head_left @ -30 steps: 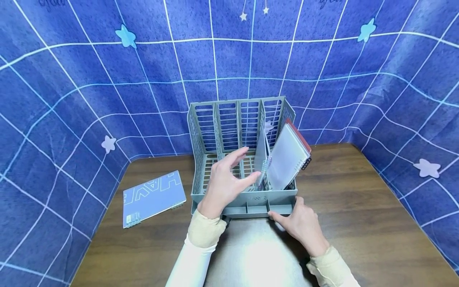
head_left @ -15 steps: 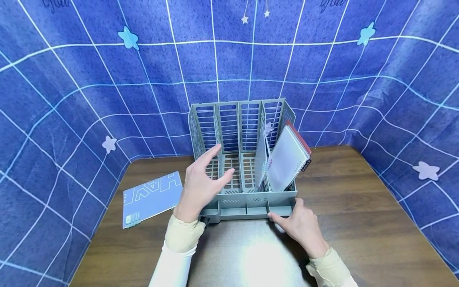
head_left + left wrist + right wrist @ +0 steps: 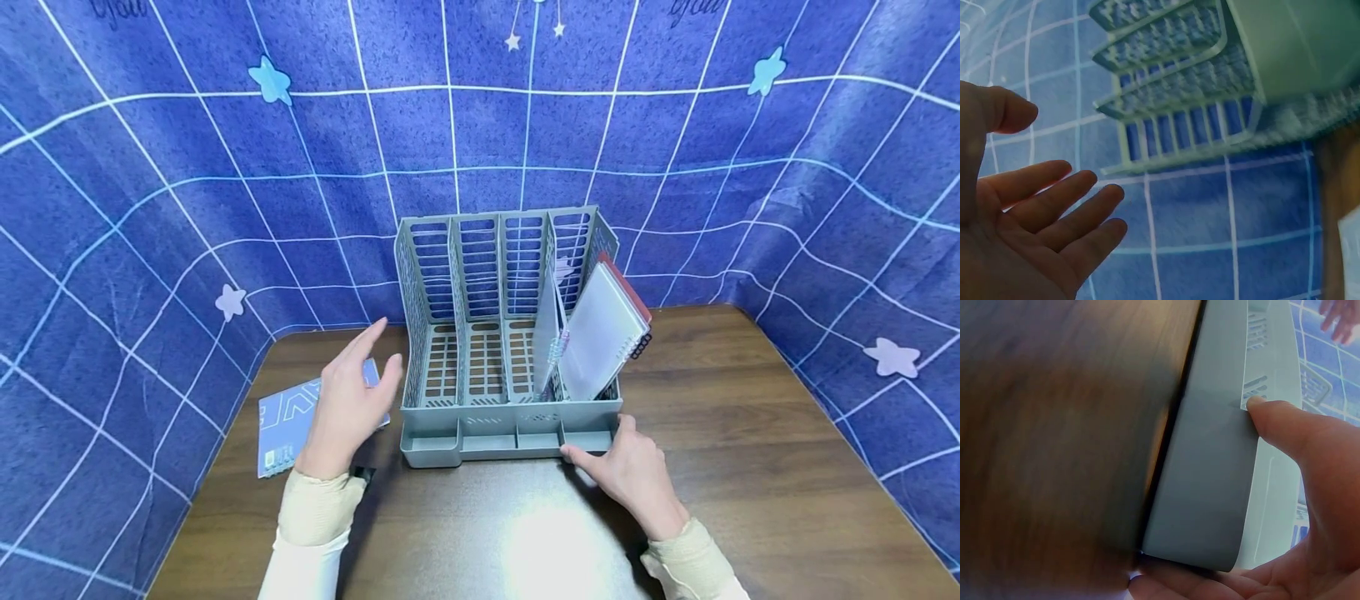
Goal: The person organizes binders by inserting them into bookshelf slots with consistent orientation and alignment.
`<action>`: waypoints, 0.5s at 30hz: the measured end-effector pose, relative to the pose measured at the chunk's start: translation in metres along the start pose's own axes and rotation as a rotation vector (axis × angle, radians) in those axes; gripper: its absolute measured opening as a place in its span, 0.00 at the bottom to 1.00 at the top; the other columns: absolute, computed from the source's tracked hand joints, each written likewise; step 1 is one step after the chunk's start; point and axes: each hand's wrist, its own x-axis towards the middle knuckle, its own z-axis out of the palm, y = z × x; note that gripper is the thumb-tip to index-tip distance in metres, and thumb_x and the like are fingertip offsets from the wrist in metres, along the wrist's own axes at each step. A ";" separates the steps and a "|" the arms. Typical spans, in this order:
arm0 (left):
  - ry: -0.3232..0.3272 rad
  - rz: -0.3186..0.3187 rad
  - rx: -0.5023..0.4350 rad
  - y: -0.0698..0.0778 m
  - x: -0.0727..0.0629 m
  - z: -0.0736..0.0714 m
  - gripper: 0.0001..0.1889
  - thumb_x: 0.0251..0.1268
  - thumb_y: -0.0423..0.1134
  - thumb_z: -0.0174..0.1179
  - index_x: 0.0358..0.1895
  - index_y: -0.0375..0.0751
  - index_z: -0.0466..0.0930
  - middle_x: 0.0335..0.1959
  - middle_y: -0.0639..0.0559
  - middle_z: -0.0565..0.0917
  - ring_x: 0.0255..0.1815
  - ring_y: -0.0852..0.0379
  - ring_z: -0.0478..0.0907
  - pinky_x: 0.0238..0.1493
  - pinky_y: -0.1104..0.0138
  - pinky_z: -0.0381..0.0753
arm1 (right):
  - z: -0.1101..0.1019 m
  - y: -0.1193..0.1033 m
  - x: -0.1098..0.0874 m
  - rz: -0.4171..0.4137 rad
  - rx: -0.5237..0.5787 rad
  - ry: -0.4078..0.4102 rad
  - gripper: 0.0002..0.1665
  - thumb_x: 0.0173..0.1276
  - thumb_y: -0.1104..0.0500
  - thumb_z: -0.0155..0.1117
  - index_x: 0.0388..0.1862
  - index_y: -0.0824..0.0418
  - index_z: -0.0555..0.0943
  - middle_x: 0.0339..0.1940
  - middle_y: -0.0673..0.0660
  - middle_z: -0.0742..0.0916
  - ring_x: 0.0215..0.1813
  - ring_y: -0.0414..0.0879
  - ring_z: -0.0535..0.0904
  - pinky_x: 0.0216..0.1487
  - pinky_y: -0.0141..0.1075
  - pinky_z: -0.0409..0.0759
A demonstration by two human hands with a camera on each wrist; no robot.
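Observation:
A grey-green desktop file organizer (image 3: 431, 421) with upright dividers stands in the middle of the table. At its front right corner my right hand (image 3: 637, 473) grips it, thumb on the front tray's edge and fingers round the side, as the right wrist view shows. My left hand (image 3: 348, 408) hovers over a blue spiral notebook (image 3: 281, 421), which lies flat left of the organizer and is partly hidden by the hand. The left wrist view shows that hand's fingers (image 3: 1094, 215) spread apart, holding nothing. Spiral notebooks with pale covers (image 3: 596, 333) and a red one (image 3: 628, 287) lean in the rightmost slot.
A thinner spiral notebook (image 3: 545, 333) stands beside the right-hand divider. Small tray sections (image 3: 487, 442) run along the organizer's front. A blue patterned cloth (image 3: 480, 125) surrounds the brown wooden table (image 3: 720, 400) at the back and sides.
My left hand has moved left from in front of the organizer's slots to above the blue notebook. The right hand keeps its grip on the organizer's corner.

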 end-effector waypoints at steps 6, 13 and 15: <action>-0.067 -0.105 0.068 -0.032 -0.006 -0.009 0.30 0.73 0.43 0.60 0.76 0.45 0.70 0.75 0.46 0.73 0.74 0.42 0.71 0.69 0.44 0.72 | 0.000 0.000 0.001 -0.008 -0.001 -0.002 0.65 0.48 0.24 0.76 0.61 0.77 0.71 0.28 0.76 0.84 0.33 0.73 0.84 0.33 0.60 0.82; -0.149 -0.177 0.126 -0.066 -0.013 -0.008 0.29 0.72 0.42 0.60 0.74 0.36 0.71 0.74 0.38 0.73 0.73 0.34 0.70 0.69 0.40 0.70 | -0.001 0.001 -0.001 -0.006 0.011 -0.017 0.67 0.48 0.22 0.75 0.61 0.78 0.71 0.30 0.77 0.85 0.34 0.74 0.84 0.34 0.61 0.82; -0.176 -0.187 0.144 -0.073 -0.015 -0.007 0.29 0.72 0.42 0.60 0.73 0.34 0.72 0.73 0.36 0.73 0.73 0.33 0.70 0.69 0.40 0.70 | -0.001 0.000 -0.001 -0.005 0.012 -0.019 0.67 0.47 0.22 0.75 0.61 0.78 0.71 0.30 0.78 0.85 0.34 0.74 0.84 0.34 0.61 0.82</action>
